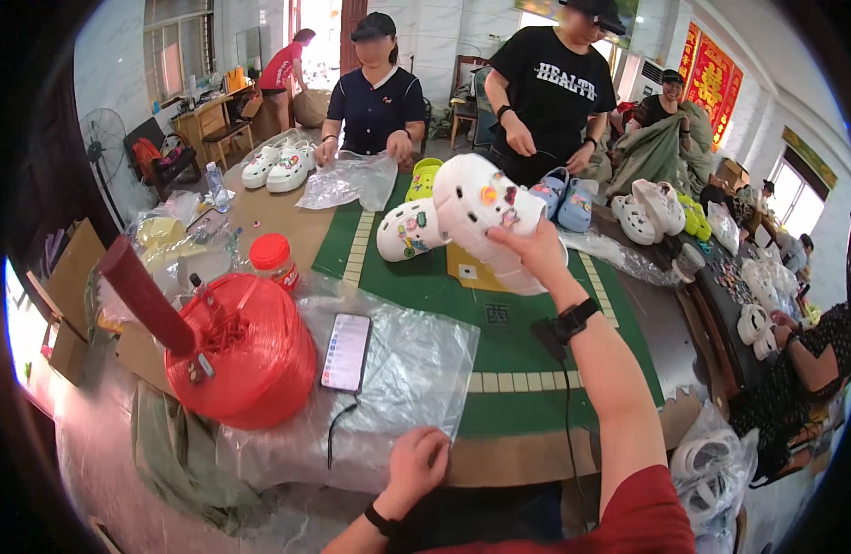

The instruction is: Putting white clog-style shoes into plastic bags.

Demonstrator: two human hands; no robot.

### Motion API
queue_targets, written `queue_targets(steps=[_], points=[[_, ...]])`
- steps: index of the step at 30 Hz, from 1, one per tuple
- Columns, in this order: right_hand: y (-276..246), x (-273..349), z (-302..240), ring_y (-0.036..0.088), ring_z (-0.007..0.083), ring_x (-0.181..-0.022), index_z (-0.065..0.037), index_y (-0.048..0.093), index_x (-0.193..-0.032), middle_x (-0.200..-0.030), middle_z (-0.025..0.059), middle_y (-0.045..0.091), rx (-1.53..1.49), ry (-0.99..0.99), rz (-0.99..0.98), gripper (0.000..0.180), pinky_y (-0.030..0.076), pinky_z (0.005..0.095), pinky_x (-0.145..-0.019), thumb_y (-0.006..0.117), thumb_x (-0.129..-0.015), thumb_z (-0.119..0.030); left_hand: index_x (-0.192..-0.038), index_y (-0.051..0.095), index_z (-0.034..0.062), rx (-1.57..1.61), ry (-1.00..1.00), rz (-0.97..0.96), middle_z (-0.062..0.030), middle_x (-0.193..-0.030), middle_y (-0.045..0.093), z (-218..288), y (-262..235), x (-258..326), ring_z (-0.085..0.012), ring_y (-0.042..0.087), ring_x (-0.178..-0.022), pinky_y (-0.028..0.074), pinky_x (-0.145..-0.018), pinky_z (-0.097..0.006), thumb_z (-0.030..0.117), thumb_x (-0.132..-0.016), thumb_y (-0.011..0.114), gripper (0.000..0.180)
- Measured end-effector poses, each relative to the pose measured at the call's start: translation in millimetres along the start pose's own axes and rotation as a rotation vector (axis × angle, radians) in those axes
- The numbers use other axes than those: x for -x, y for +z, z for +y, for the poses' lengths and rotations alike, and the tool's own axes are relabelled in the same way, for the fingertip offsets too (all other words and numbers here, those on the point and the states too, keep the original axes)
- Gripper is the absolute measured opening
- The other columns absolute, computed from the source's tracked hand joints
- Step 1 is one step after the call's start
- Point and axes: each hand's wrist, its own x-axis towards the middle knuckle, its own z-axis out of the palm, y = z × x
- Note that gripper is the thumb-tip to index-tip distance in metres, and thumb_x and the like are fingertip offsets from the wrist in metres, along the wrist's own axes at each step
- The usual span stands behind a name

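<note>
My right hand (534, 249) grips a white clog (476, 198) with colourful charms and lifts it above the green mat (416, 319). A second white clog (411, 231) with charms shows right beside it; whether my hand holds that one too, I cannot tell. At the table's near edge my left hand (421, 466) rests with its fingers curled in, touching a clear plastic bag (398, 406), and nothing shows in it. A phone (346, 352) with a lit screen lies on the bag. Behind the raised clog stands a lime-green clog (425, 177), partly hidden.
A big red twine roll (245, 360) with a dark red rod stands at left, near a red-lidded jar (273, 258). White clogs (279, 166) sit far left, blue clogs (564, 198) far right. Two people stand across the table; one holds clear plastic (351, 185). A black cable (568, 415) crosses the near edge.
</note>
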Motion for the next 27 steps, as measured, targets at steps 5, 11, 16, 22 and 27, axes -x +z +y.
queue_targets(steps=[5,11,16,22,27], points=[[-17,57,-95,0.067,0.0118,-0.089,0.001,0.061,-0.122,-0.106,0.0063,0.071,-0.02,-0.073,-0.118,0.053,0.053,0.0272,-0.071,0.084,-0.08,-0.023,-0.091,0.064,0.0055,0.023,0.042,0.062,-0.0147,-0.094,0.066,-2,2,1,-0.0368,0.063,-0.086,0.05,-0.073,-0.045,0.007,-0.081,0.07,0.012],[-17,149,-141,0.066,0.0127,-0.088,0.002,0.053,-0.126,-0.109,0.0088,0.069,-0.14,0.085,-0.132,0.054,0.054,0.0285,-0.069,0.078,-0.087,-0.025,-0.118,0.063,0.0049,-0.155,0.009,-0.173,-0.0148,-0.112,0.064,25,-16,0,-0.0333,0.063,-0.101,0.052,-0.085,-0.041,0.019,-0.078,0.08,0.046],[7,225,-116,0.058,0.0162,-0.106,0.001,0.048,-0.129,-0.12,0.0095,0.062,-0.396,0.226,-0.129,0.037,0.049,0.0315,-0.091,0.062,-0.096,-0.009,-0.157,0.006,0.0075,0.566,-0.163,-0.219,-0.0203,-0.146,0.043,73,-23,3,-0.0311,0.053,-0.128,0.046,-0.104,-0.043,0.033,-0.077,0.085,0.116],[27,280,-87,0.061,0.0228,-0.111,-0.001,0.05,-0.13,-0.123,0.0125,0.062,-0.428,0.361,-0.317,0.037,0.048,0.0335,-0.094,0.058,-0.094,-0.007,-0.155,0.005,0.0053,1.043,-0.493,-0.048,-0.0169,-0.145,0.039,72,-6,-4,-0.0251,0.045,-0.133,0.041,-0.108,-0.038,0.006,-0.091,0.064,0.087],[-61,245,-38,0.057,0.0321,-0.115,-0.016,0.06,-0.128,-0.124,0.0127,0.06,0.68,0.001,-0.084,0.049,0.047,0.0379,-0.099,0.073,-0.082,-0.011,-0.153,0.018,0.0023,0.986,-0.607,-0.061,-0.0123,-0.14,0.046,59,5,-1,-0.0202,0.048,-0.126,0.043,-0.103,-0.036,0.013,-0.09,0.07,0.083]])
